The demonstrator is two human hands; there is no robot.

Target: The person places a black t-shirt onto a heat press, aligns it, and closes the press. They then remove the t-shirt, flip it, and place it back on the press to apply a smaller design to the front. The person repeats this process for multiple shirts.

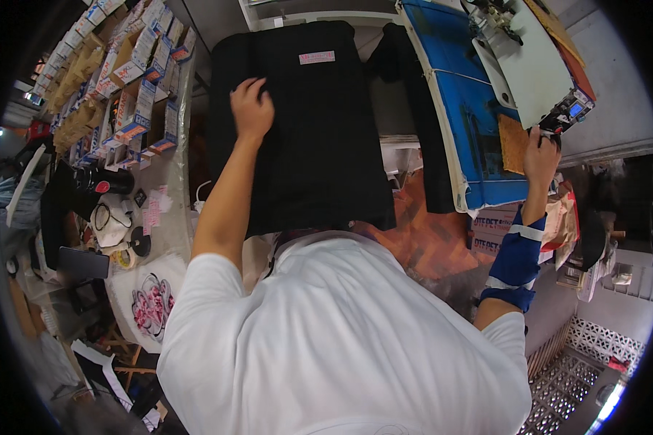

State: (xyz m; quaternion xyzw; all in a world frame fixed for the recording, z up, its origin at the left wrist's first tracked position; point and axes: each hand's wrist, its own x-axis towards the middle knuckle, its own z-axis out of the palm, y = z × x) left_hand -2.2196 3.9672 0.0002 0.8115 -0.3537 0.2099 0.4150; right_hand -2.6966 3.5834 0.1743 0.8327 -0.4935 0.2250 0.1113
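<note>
A black garment (304,138) lies spread over a flat board in front of me, and one black sleeve hangs off to its right. Near its far edge sits a small white rectangle with pink print (317,57). My left hand (252,109) is over the garment's left part, fingers apart and holding nothing. On the right a heat press (540,69) has its blue padded board (471,138) swung aside. My right hand (541,159) is closed at the press's front edge, around a dark handle beside the control box (569,110); the fingers partly hide it.
Several open cardboard boxes (134,109) are stacked at the far left on a table. Nearer on that side are a phone (83,262), tape rolls and a printed white cloth (149,301). Cartons (489,235) and a paper bag (560,217) stand below the press.
</note>
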